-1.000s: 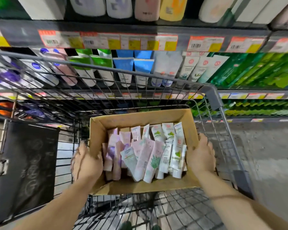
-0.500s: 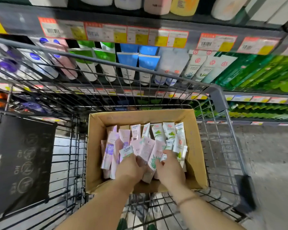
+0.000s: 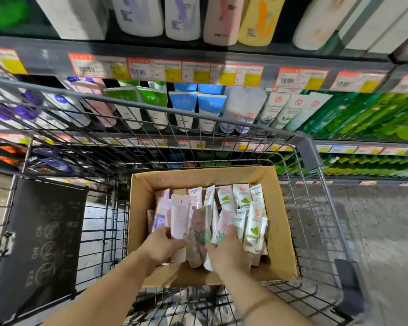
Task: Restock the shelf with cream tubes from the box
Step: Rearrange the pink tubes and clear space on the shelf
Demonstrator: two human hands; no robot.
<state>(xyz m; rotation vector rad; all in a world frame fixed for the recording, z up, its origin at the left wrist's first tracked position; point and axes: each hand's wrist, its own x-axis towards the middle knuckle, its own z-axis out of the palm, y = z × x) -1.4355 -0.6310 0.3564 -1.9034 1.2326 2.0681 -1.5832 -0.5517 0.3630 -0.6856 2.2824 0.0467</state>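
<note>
Dim store light from above, wide-angle bending at the edges, soft motion blur throughout.

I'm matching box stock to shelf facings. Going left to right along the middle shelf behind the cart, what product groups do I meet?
Pink bottle → green-topped tubes → blue-topped tubes → pale frosted tubes → white tubes with red logos → green packs.

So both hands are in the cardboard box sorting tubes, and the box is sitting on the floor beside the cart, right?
Not quite. The head view shows both hands, left and right, among the tubes in the cardboard box, but the box sits inside the wire cart, not on the floor.
</note>
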